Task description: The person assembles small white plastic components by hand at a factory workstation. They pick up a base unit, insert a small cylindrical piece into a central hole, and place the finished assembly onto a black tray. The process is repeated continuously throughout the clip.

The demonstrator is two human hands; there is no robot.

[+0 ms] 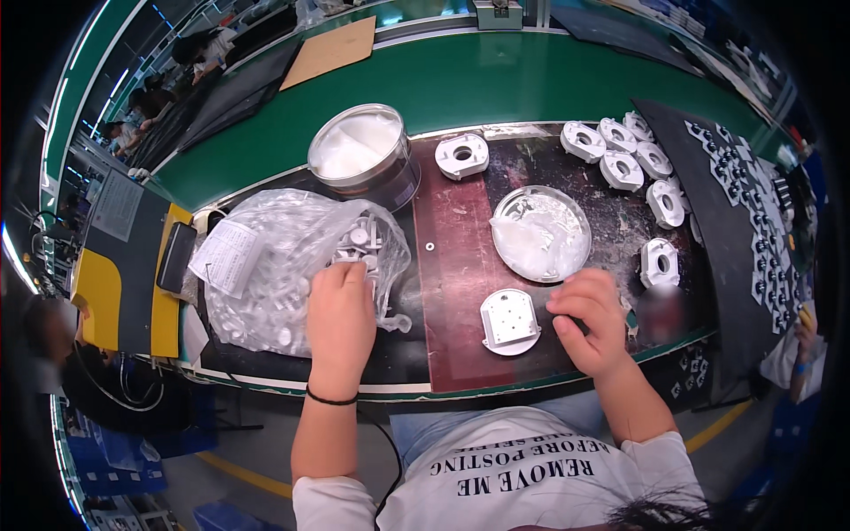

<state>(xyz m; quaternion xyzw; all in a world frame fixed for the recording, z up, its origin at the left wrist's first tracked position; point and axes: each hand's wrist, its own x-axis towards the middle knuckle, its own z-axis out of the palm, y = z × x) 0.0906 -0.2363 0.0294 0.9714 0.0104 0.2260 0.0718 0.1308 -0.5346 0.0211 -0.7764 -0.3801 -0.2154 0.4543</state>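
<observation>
**Bench stock at risk: loose parts and open grease**

Forearms enter over the counter's [460, 265] near edge. Left hand [340, 319]: fingers curled into the mouth of a clear bag of small white parts [283, 265] at the near-left; whether anything is pinched, cannot tell. Right hand [591, 320]: loosely closed, apparently gripping nothing, just right of a round white housing [510, 320] near the front edge. Likely hazards: the bag slumping and spilling parts over the edge; a sleeve or wrist smearing the open grease dish [541, 232] mid-counter.
</observation>
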